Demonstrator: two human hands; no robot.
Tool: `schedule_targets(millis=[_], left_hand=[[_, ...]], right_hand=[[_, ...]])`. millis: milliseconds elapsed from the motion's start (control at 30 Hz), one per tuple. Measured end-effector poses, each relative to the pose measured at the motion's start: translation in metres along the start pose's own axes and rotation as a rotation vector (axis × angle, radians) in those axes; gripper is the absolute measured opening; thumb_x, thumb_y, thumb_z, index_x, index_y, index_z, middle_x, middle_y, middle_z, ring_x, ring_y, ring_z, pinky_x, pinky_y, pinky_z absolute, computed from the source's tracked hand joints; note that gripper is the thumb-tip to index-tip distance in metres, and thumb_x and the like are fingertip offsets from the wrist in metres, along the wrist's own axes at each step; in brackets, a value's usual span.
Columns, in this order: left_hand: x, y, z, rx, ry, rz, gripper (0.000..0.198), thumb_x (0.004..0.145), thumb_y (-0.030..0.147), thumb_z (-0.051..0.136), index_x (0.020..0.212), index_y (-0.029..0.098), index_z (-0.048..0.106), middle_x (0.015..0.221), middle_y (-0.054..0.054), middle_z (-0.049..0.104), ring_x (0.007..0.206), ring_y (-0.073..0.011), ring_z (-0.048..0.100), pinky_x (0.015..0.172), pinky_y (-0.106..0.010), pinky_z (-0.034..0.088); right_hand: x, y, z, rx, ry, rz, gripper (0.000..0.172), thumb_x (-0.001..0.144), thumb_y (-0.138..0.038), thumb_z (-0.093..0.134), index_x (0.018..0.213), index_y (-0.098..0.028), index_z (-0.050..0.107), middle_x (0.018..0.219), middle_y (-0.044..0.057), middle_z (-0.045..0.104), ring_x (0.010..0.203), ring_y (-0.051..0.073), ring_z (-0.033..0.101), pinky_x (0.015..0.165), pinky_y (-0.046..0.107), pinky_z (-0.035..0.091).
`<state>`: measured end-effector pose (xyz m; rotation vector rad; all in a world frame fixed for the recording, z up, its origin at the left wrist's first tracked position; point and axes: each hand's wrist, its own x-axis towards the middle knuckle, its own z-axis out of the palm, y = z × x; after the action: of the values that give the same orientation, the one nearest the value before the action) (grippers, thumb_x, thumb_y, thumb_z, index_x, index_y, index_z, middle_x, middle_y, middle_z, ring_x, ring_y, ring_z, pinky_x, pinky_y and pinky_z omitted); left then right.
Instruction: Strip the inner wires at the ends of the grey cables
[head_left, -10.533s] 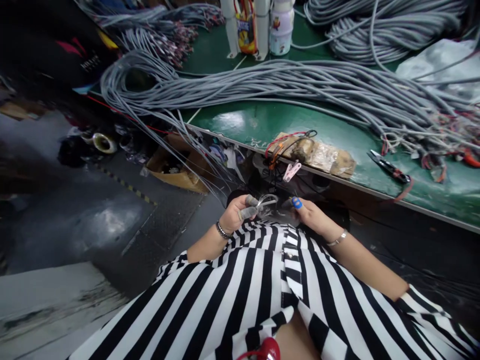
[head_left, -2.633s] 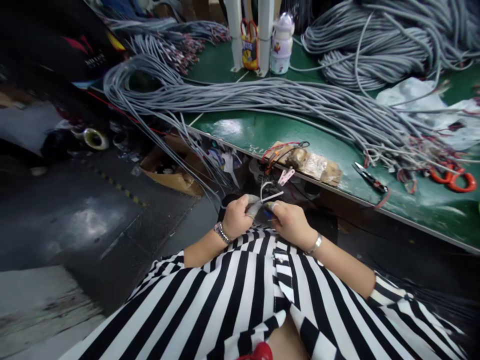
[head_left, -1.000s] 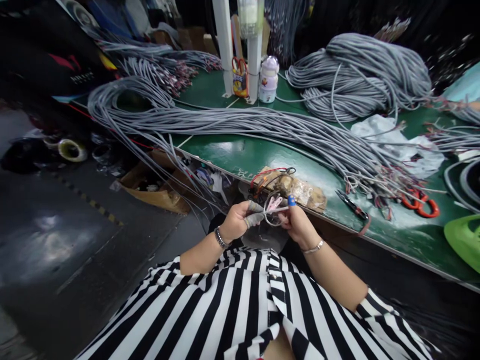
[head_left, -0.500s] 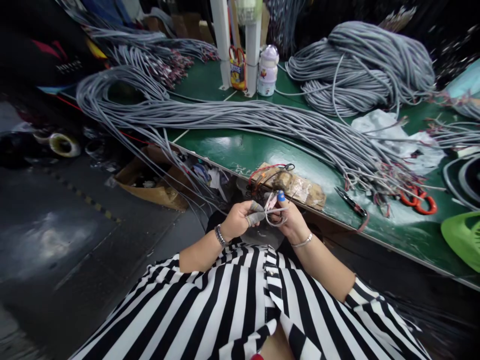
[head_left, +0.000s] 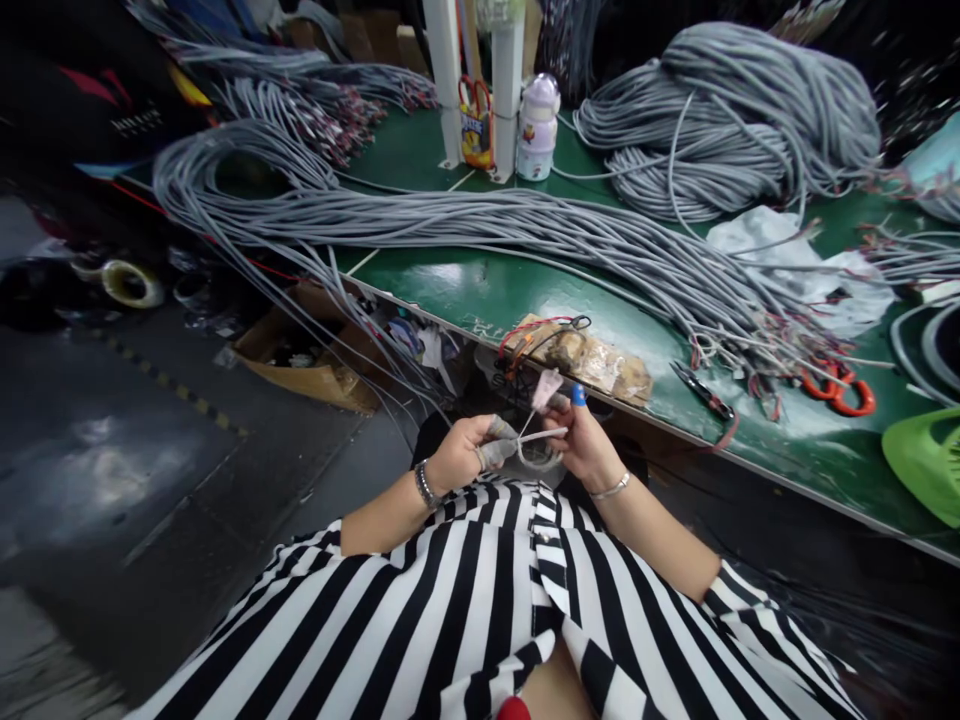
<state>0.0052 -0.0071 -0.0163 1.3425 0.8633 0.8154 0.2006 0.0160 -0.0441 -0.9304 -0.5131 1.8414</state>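
Observation:
In front of my body, my left hand [head_left: 471, 450] pinches a grey cable between thumb and finger, which wear grey covers. A light grey loop of the cable [head_left: 538, 462] hangs between my hands, and a straight piece crosses toward my right fingers. My right hand [head_left: 583, 440] is closed around the loop's other side, its thumb in a blue tip cover. By its fingertips is a small pinkish-white piece [head_left: 547, 388], too blurred to name; a thin pale strand runs from it toward my left fingertips.
A wooden block [head_left: 596, 365] with wires lies at the edge of the green table [head_left: 442, 285]. Behind it stretches a long bundle of grey cables [head_left: 480, 220]. Cutters [head_left: 703, 392] and orange-handled scissors [head_left: 844, 390] lie to the right. A cardboard box [head_left: 307, 375] stands below left.
My hands have moved slightly apart, the left one to the left and down. The pinkish-white piece now sticks up clear of my right thumb, and the strand looks drawn out straight.

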Motion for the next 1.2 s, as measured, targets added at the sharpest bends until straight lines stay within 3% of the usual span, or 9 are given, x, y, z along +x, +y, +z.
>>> schedule_targets(millis=[167,300,467,667,867,1033,1200], left_hand=[[-0.030,-0.002,-0.005,0.157,-0.111,0.103,0.022,0.076,0.034,0.068,0.080,0.013,0.068,0.067,-0.005,0.064,0.059,-0.0117,0.057,0.057,-0.022,0.046],[-0.039,0.001,-0.006,0.158,0.046,0.146,0.017,0.076,0.031,0.069,0.080,0.014,0.068,0.066,-0.004,0.064,0.058,-0.0115,0.057,0.057,-0.023,0.047],[-0.029,0.005,-0.004,0.067,0.132,0.111,0.022,0.073,0.033,0.072,0.082,0.013,0.067,0.065,-0.003,0.063,0.055,-0.0095,0.054,0.054,-0.020,0.045],[-0.011,-0.004,0.003,0.005,0.122,0.071,0.027,0.074,0.038,0.070,0.083,0.013,0.064,0.062,-0.001,0.061,0.054,-0.0085,0.053,0.055,-0.020,0.044],[0.000,-0.009,0.009,0.031,0.168,0.071,0.027,0.077,0.038,0.068,0.085,0.013,0.062,0.062,0.000,0.059,0.054,-0.0085,0.053,0.054,-0.020,0.044],[0.005,-0.008,0.011,0.051,0.158,0.073,0.026,0.078,0.038,0.066,0.086,0.013,0.062,0.063,0.000,0.060,0.055,-0.0083,0.053,0.055,-0.020,0.045],[0.010,-0.007,0.016,0.053,0.140,0.079,0.027,0.078,0.039,0.065,0.082,0.013,0.061,0.063,0.000,0.060,0.053,-0.0074,0.053,0.054,-0.019,0.044]], right_hand=[[-0.005,0.000,-0.004,0.011,0.033,0.027,0.053,0.065,-0.066,0.066,0.079,-0.016,0.056,0.072,-0.002,0.056,0.042,0.001,0.021,0.033,0.015,0.006],[-0.007,-0.006,0.002,-0.002,-0.011,0.028,0.054,0.066,-0.067,0.064,0.080,-0.016,0.055,0.071,-0.002,0.056,0.041,0.001,0.019,0.034,0.015,0.005],[-0.005,-0.017,0.016,-0.077,-0.090,0.005,0.054,0.069,-0.068,0.060,0.083,-0.017,0.055,0.070,-0.003,0.055,0.040,0.001,0.021,0.034,0.015,0.004],[-0.001,-0.017,0.023,-0.165,-0.017,-0.068,0.045,0.068,-0.058,0.068,0.073,-0.015,0.055,0.063,-0.004,0.049,0.040,0.000,0.021,0.034,0.014,0.009],[0.002,-0.017,0.029,-0.122,0.084,-0.074,0.046,0.062,-0.056,0.074,0.069,-0.016,0.051,0.056,-0.006,0.047,0.039,0.001,0.020,0.032,0.015,0.009],[0.002,-0.019,0.032,-0.026,0.025,-0.036,0.045,0.063,-0.054,0.075,0.064,-0.017,0.049,0.047,-0.008,0.038,0.038,0.002,0.020,0.031,0.016,0.012],[0.003,-0.018,0.031,-0.007,0.023,-0.049,0.041,0.062,-0.052,0.076,0.069,-0.015,0.059,0.047,-0.007,0.040,0.039,0.002,0.019,0.030,0.015,0.013]])
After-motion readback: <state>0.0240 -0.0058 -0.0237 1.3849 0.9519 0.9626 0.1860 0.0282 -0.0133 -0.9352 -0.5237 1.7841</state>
